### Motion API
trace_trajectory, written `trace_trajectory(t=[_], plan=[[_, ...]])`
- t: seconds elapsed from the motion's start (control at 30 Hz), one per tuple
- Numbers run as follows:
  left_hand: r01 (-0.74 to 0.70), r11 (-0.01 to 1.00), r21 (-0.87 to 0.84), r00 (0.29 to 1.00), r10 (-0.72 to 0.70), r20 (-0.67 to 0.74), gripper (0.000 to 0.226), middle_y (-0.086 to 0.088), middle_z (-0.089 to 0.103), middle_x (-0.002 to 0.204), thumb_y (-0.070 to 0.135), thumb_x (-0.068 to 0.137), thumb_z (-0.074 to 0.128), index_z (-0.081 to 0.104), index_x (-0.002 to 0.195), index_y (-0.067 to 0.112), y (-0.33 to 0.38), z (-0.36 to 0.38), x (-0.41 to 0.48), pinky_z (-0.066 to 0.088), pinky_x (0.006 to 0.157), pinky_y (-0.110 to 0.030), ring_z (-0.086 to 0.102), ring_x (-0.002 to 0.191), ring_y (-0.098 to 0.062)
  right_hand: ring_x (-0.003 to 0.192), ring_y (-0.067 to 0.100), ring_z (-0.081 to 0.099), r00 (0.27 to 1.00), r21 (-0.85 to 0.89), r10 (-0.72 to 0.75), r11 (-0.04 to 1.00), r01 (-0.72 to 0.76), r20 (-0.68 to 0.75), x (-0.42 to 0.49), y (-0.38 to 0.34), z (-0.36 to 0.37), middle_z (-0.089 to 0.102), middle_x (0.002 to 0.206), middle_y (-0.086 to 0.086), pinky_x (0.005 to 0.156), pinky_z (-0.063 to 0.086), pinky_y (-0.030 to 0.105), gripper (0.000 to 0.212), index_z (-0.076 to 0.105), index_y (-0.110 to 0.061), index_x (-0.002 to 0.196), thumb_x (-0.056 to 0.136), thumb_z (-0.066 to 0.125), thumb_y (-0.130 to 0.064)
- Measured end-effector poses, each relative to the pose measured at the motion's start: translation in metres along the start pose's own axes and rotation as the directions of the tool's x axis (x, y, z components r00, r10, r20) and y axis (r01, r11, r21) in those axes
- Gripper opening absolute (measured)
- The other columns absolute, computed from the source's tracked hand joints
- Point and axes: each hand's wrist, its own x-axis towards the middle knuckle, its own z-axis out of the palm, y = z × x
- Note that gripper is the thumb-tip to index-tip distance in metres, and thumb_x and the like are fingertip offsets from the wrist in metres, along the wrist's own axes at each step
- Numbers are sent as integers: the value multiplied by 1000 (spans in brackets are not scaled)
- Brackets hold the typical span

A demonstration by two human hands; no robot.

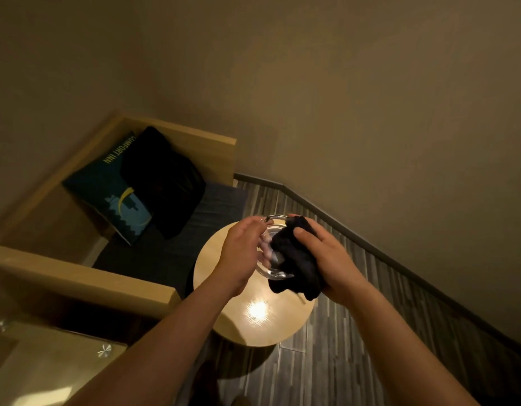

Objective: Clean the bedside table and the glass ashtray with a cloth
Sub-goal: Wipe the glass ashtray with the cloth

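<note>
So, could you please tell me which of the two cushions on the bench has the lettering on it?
The teal cushion, further left; the plain black cushion leans over its right part.

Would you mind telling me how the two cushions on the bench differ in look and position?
The teal cushion carries yellow "COMFORT INN" lettering and a skyline graphic; the black cushion is plain. The black cushion lies in front, overlapping the teal cushion's right side. Both are roughly square and lean against the wooden bench.
</note>
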Motion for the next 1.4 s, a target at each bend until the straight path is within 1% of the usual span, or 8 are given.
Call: trace_trajectory(t=[0.13,0.3,0.47,0.63,0.93,1.1,1.23,1.4], plan=[[-20,998,62,984,31,-178,22,-4,63,81,26,108,44,65,105,19,-2,10,-3,55,68,-32,63,68,-15,90,32,78,976,81,-27,996,45,-215,-1,12,20,78,105,10,69,64,43,15,70,-29,112,104,57,-28],[-120,992,38,927,125,-353,17,-6,66,101,27,109,42,56,117,30,-13,36,-15,51,77,-31,64,91,-20,101,25,72,851,-51,-107,994,94,-515,3,39,51,73,107,0,94,59,56,14,61,-34,115,105,52,-31],[45,999,3,998,-45,-43,23,-3,67,87,38,96,50,57,109,21,1,7,4,55,53,-25,69,74,-19,88,31,77,927,-109,-40,994,0,-374,5,21,14,74,107,16,78,64,54,13,63,-24,112,105,53,-25],[66,918,391,916,-212,341,40,-9,69,70,51,109,38,61,111,18,27,-9,30,50,48,-28,68,55,-22,97,46,75,1000,-202,24,979,-23,1,9,-13,-25,73,109,25,77,62,49,16,63,-13,118,105,55,-14],[-63,936,347,957,155,-245,35,-4,65,80,44,109,38,58,94,19,-4,44,7,48,63,-28,62,75,-15,85,22,76,852,-122,-106,991,50,-512,10,23,16,74,99,6,74,63,45,16,64,-27,113,105,52,-20],[84,948,306,996,-89,5,34,-9,70,74,44,109,40,57,104,16,1,28,10,43,41,-20,65,53,-13,81,24,78,916,-103,-31,995,-11,-399,2,16,-6,73,103,16,63,62,38,16,62,-18,116,106,52,-14],[115,897,427,906,-271,324,55,-4,67,63,60,106,37,64,98,13,23,7,25,40,43,-23,59,48,-15,83,32,80,994,-306,-40,952,8,-99,3,-6,-36,77,98,15,65,63,38,14,64,-19,112,104,56,-12],[-17,861,508,990,-56,128,47,2,60,67,53,108,40,60,78,22,18,25,19,42,57,-29,57,60,-14,81,23,79,983,-320,-91,947,36,-158,5,-10,-28,78,93,4,66,62,38,19,68,-26,107,102,58,-12]])
